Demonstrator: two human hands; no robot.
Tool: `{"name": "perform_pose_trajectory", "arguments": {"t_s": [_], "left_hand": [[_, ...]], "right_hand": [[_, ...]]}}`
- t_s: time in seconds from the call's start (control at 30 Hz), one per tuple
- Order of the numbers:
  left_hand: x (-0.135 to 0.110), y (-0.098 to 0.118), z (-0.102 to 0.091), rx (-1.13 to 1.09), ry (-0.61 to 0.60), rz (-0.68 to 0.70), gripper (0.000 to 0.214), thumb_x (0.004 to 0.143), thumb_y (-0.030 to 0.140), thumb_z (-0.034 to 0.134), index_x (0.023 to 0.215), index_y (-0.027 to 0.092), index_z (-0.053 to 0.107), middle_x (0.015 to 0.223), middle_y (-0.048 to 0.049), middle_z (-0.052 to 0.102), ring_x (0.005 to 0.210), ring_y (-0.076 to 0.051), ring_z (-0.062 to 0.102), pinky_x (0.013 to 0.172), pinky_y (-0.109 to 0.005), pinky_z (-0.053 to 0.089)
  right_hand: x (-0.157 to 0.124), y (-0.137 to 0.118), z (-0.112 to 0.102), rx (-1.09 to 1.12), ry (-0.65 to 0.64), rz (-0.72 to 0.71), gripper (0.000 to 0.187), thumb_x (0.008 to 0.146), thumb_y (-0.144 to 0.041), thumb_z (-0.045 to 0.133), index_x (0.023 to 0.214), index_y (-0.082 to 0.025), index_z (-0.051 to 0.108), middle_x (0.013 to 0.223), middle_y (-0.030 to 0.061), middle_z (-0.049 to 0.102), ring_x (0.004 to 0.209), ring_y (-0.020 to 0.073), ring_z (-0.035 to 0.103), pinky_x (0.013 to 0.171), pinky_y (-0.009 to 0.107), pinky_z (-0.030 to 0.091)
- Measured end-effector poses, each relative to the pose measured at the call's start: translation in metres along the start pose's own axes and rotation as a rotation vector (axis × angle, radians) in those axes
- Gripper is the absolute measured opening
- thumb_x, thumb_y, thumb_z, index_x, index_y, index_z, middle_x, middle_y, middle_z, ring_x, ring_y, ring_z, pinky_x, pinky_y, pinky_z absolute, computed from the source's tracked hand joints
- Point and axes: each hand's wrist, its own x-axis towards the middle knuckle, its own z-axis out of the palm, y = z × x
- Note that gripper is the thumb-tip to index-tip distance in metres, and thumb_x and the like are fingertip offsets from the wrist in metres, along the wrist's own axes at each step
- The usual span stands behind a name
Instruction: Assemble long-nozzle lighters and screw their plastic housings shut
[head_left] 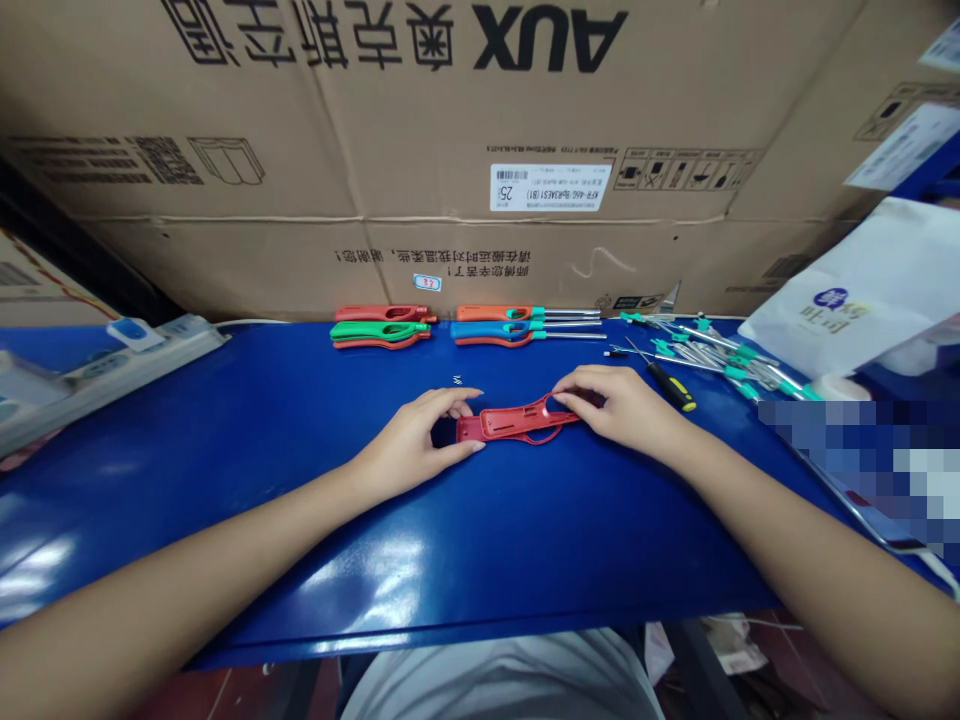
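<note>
A red plastic lighter shell [517, 420] lies open side up on the blue table [300, 420], in the middle. My left hand [420, 440] curls round its left end, thumb and fingers pinching it. My right hand [622, 405] pinches the right end, near the trigger loop. Both hands rest on the table top.
Finished long lighters lie at the back: red, green and orange ones [382, 328], blue and orange ones [517, 326]. Metal tube parts with teal tips [712, 355] and a black-yellow screwdriver [673, 386] lie at right. A large cardboard box [480, 150] stands behind; a power strip [112, 355] at left; a white bag [862, 290] at right.
</note>
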Motion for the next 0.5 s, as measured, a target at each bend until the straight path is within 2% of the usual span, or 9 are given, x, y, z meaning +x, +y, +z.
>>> {"name": "perform_pose_trajectory", "arguments": {"t_s": [0.07,0.13,0.23,0.33,0.4,0.5], "left_hand": [[0.000,0.001,-0.001,0.009,-0.008,0.001,0.048,0.088,0.037,0.073,0.131,0.021,0.058,0.110,-0.0047,0.070,0.103,-0.021,0.066,0.098,-0.040,0.053],[0.001,0.002,-0.001,0.015,-0.015,0.003,0.044,0.088,0.036,0.072,0.128,0.021,0.061,0.112,-0.0053,0.070,0.103,-0.021,0.066,0.099,-0.040,0.053],[0.001,0.002,-0.002,0.014,-0.017,0.011,0.040,0.089,0.038,0.070,0.125,0.022,0.063,0.116,-0.0063,0.069,0.103,-0.021,0.065,0.098,-0.040,0.053],[0.002,0.003,-0.003,0.007,-0.016,0.017,0.037,0.091,0.038,0.068,0.124,0.021,0.064,0.117,-0.0072,0.068,0.103,-0.021,0.065,0.097,-0.040,0.054],[0.002,0.003,-0.003,0.010,-0.017,0.024,0.036,0.091,0.038,0.067,0.124,0.021,0.064,0.117,-0.0078,0.067,0.104,-0.022,0.065,0.098,-0.040,0.054],[0.002,0.003,-0.003,0.027,-0.016,0.028,0.038,0.092,0.040,0.066,0.125,0.021,0.064,0.118,-0.0084,0.066,0.108,-0.023,0.065,0.100,-0.042,0.053]], "right_hand": [[-0.001,0.002,-0.002,-0.057,-0.099,-0.006,0.017,0.096,-0.028,0.058,0.097,-0.021,0.073,0.096,0.0064,0.073,0.081,0.0192,0.067,0.070,0.030,0.049],[-0.002,0.003,-0.005,-0.092,-0.132,-0.012,0.017,0.096,-0.027,0.057,0.098,-0.021,0.072,0.099,0.0067,0.073,0.084,0.0195,0.067,0.072,0.031,0.049],[-0.002,0.001,-0.010,-0.059,-0.063,-0.032,0.017,0.097,-0.026,0.055,0.096,-0.020,0.071,0.097,0.0068,0.072,0.085,0.0193,0.066,0.074,0.031,0.048],[-0.003,-0.007,-0.015,0.065,-0.034,-0.063,0.014,0.096,-0.026,0.058,0.092,-0.020,0.070,0.087,0.0051,0.070,0.074,0.0161,0.062,0.067,0.028,0.047],[-0.005,-0.014,-0.016,0.136,-0.094,-0.088,0.014,0.095,-0.025,0.058,0.089,-0.019,0.069,0.081,0.0038,0.068,0.070,0.0145,0.060,0.064,0.026,0.045],[-0.007,-0.025,-0.011,0.124,-0.216,-0.126,0.011,0.093,-0.023,0.059,0.088,-0.019,0.068,0.082,0.0031,0.068,0.069,0.0136,0.060,0.063,0.025,0.043]]}}
